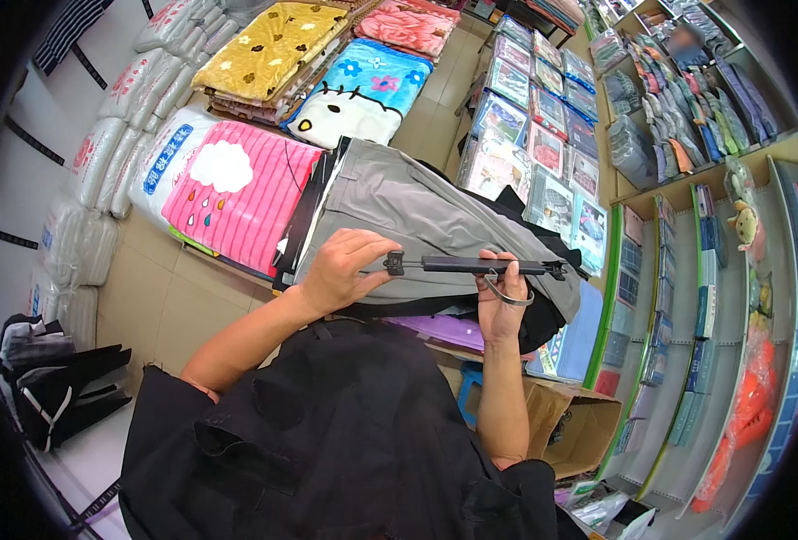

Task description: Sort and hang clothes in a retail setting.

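Note:
A black clip hanger [459,264] with a metal hook lies level across my two hands, above a stack of trousers. My left hand [348,266] pinches the clip at its left end between thumb and fingers. Around the bar, near the hook and right of the middle, my right hand [505,293] is closed; the other clip sticks out past it. Grey trousers [399,196] lie on top of the stack, their waistband at the left, with black garments showing beneath and beside them.
Left of the trousers is a pink striped blanket [243,196]. Folded blankets [270,50] and packaged bedding [507,118] lie beyond. An open cardboard box [574,422] stands at lower right, beside shelves [655,324]. Dark garments [68,385] hang at far left.

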A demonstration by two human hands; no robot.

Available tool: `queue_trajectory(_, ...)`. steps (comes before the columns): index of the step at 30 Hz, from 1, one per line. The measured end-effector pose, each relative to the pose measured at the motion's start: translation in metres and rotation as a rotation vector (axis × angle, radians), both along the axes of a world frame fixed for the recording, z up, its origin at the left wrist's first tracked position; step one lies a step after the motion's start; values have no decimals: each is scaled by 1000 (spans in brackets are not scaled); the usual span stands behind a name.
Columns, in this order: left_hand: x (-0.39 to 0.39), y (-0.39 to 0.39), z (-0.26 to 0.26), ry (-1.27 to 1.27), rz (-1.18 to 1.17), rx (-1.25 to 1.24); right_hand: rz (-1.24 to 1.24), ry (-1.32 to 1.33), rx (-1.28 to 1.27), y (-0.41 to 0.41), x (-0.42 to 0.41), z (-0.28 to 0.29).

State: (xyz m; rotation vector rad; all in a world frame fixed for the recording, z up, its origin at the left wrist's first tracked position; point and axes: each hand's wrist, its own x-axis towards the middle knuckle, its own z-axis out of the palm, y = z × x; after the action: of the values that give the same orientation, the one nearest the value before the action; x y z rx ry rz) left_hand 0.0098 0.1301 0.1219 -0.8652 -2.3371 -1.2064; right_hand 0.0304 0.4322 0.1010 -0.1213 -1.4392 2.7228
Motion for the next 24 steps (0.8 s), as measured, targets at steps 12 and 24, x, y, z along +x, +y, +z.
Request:
queue_trajectory(12,-1,5,-9,-21,11,-40,-86,-87,55,-2,-2,-7)
queue_trajectory(24,-4,6,-17,-59,1,-50,-76,-136,99,0,-3,-5)
